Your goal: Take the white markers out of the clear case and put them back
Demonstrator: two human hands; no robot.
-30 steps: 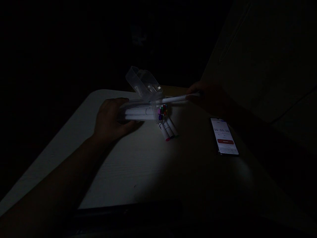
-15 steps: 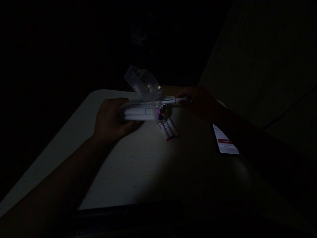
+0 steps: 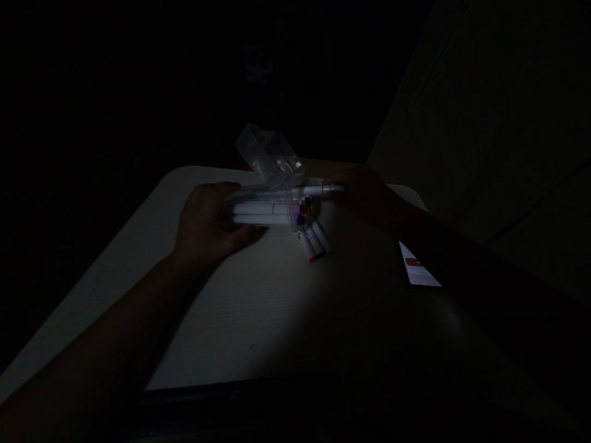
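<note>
The scene is very dark. My left hand (image 3: 205, 221) is wrapped round a clear plastic marker case (image 3: 261, 209) lying on its side on a white table (image 3: 231, 307). The case's lid (image 3: 268, 157) stands open above it. Several white markers with coloured caps (image 3: 303, 209) fill the case. My right hand (image 3: 364, 194) pinches the end of a white marker (image 3: 318, 190) and holds it at the case's mouth, mostly inside. Three more markers (image 3: 314, 241) lie loose on the table just in front of the case's mouth.
A lit phone (image 3: 420, 271) with a red button on its screen lies on the table to the right, partly covered by my right forearm. The table's far edge runs just behind the case. Everything beyond the table is in darkness.
My right hand has moved left, pushing the white marker further into the case. My right forearm now covers more of the phone. My left hand has stayed put.
</note>
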